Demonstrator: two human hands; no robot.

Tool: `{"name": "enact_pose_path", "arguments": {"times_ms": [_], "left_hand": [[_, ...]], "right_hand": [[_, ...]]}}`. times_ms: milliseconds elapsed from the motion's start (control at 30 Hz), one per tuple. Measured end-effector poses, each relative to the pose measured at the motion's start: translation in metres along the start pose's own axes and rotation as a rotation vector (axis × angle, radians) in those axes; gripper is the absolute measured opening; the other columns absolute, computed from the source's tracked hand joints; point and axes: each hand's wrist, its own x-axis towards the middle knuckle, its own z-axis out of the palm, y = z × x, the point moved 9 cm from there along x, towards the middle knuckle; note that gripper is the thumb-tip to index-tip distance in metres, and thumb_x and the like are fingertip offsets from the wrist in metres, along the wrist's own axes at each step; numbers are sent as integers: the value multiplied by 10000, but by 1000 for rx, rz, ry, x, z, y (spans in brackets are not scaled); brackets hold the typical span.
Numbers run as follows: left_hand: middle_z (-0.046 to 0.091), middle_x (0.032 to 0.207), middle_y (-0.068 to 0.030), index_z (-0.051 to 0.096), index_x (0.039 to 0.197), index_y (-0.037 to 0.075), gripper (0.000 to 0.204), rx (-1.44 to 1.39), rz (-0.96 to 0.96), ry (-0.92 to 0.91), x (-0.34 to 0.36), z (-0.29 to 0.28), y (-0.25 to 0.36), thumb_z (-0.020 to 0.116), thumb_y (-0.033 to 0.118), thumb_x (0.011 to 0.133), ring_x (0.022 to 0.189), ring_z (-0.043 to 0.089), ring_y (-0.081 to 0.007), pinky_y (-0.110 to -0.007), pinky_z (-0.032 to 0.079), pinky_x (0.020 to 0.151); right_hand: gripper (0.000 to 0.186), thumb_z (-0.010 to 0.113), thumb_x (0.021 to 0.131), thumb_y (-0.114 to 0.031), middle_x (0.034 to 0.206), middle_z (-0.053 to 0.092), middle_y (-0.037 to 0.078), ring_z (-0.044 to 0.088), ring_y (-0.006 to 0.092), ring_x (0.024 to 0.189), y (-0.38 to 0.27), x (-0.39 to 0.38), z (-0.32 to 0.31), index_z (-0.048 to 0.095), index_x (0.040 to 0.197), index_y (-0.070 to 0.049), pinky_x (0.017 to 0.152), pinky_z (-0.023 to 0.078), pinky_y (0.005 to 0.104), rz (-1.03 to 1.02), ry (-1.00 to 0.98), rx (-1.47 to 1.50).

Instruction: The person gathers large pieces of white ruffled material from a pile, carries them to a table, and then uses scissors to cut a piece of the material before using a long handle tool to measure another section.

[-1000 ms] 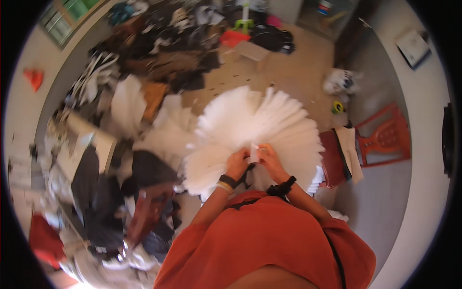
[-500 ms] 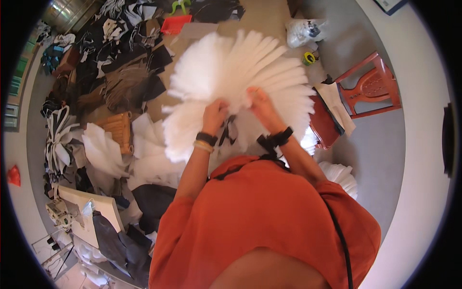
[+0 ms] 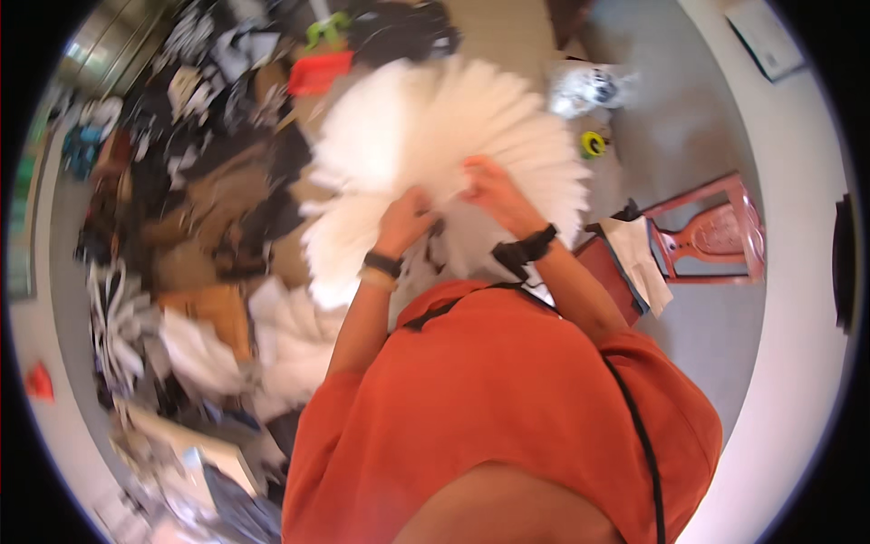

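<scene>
The biggest thing near the hands is a fluffy white fan of soft sheets [image 3: 362, 136]. It sits in front of the person, with twelve o'clock being straight ahead. It is almost round, so it has no clear long side. Its folds spread out like sun rays, mostly from about ten o'clock round to three. I can't see what it rests on.

More white sheets [image 3: 294, 331] lie away from the fan, between seven and eight o'clock. A red-brown wooden chair [image 3: 711, 231] stands just past three o'clock, well apart from it.

Next come the two hands, both over the near part of the fan. The left hand [image 3: 405, 218] has the middle of the fan at about one o'clock. The right hand [image 3: 501, 195] has it at about nine o'clock. So the middle sits between them, and neither hand looks clearly nearer. The hands are apart from each other. Each has bent fingers, but the picture is blurry, so I can't tell if either one is pinching a sheet.

The smallest thing is a yellow-green ring [image 3: 593, 144], past the fan's edge between two and three o'clock.
</scene>
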Motion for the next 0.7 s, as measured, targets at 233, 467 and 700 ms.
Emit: {"name": "enact_pose_path", "arguments": {"times_ms": [233, 467, 700], "left_hand": [[649, 824, -139, 546, 980, 60, 354, 383, -162, -73, 77, 0, -26, 696, 241, 715, 810, 623, -342, -431, 477, 693], [610, 813, -172, 522, 886, -34, 285, 178, -45, -227, 184, 18, -86, 649, 173, 736, 759, 602, -258, -362, 458, 675], [600, 797, -139, 537, 918, -40, 300, -88, -3, -586, 295, 77, -57, 620, 163, 714, 716, 552, -213, -330, 458, 684]], "right_hand": [[194, 564, 909, -178, 851, 597, 29, 575, 103, 780, -5, 90, 23, 541, 1066, -67, 749, 487, 246, 53, -62, -97], [254, 525, 939, -250, 969, 621, 60, 588, 146, 933, -42, 103, -39, 519, 1118, -70, 855, 473, 293, -43, 200, -49], [297, 512, 943, -263, 1090, 611, 82, 604, 167, 982, -43, 41, -113, 518, 1174, -76, 871, 480, 306, -215, 833, 44]]}}
